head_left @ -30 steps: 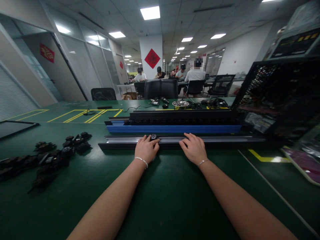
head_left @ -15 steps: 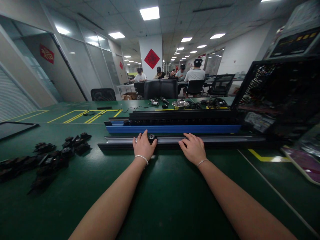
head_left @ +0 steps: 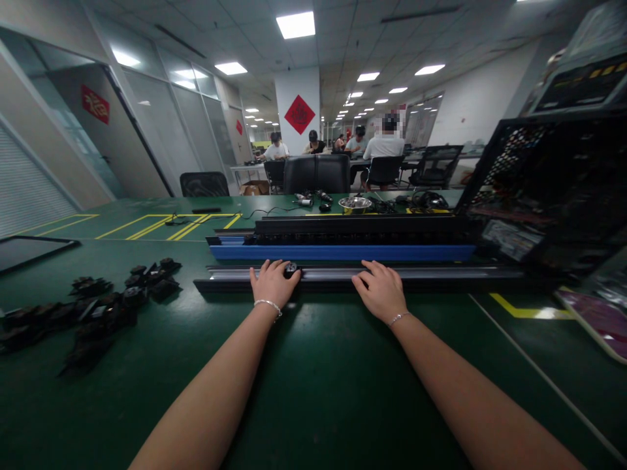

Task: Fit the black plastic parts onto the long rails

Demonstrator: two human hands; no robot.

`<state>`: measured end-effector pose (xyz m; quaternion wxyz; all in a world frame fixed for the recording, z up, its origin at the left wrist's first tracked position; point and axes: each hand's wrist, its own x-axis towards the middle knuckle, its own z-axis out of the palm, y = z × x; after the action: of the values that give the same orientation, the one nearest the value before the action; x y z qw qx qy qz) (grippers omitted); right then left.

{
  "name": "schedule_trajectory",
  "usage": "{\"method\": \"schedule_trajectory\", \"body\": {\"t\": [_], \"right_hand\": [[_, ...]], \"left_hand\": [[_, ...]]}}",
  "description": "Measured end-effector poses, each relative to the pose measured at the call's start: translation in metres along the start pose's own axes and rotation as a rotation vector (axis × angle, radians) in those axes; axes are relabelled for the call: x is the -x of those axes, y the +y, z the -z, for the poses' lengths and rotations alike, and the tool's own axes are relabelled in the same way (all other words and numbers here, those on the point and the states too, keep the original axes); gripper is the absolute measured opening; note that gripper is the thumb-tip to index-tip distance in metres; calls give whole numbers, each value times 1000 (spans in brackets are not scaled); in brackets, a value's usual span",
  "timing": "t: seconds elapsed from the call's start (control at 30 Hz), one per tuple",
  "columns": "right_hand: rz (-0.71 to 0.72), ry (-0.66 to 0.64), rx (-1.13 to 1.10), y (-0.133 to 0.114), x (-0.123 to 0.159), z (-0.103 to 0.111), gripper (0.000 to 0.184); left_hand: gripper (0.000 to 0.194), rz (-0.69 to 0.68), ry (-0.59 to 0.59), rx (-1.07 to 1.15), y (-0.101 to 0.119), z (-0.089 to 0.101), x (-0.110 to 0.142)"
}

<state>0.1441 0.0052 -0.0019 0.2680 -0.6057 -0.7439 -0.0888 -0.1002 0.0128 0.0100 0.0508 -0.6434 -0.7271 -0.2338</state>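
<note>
A long black rail (head_left: 445, 285) with a shiny silver channel lies across the table in front of me. My left hand (head_left: 274, 285) is closed around a small black part with a round top (head_left: 292, 267), which sits in the channel between thumb and fingers. Its underside is hidden. Farther right, my right hand (head_left: 381, 289) grips the same rail, thumb on the near side and fingertips over the far edge. Just behind runs a blue rail (head_left: 337, 252), parallel to it, with a black strip (head_left: 357, 226) beyond.
Several black parts (head_left: 105, 310) are heaped on the green table (head_left: 313, 391) to the left. At right stand a dark open case (head_left: 533, 176) and a purple-topped tray (head_left: 595, 320). A metal bowl (head_left: 355, 204) and cables lie at the back. People sit at far tables.
My left hand has slid a little to the left along the rail, and the small black part has shifted left with it. The right hand stays in place on the rail.
</note>
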Motion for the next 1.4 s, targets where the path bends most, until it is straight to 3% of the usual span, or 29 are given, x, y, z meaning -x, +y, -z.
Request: {"method": "schedule_trajectory", "body": {"t": [0.37,1.4], "right_hand": [[-4,-7,-13,1,0,1,38],[-10,-17,-8,0,0,2,36]], "left_hand": [[47,-28,-27,-50,-14,10,-6],[48,44,20,-46,-23,4,-7]]}}
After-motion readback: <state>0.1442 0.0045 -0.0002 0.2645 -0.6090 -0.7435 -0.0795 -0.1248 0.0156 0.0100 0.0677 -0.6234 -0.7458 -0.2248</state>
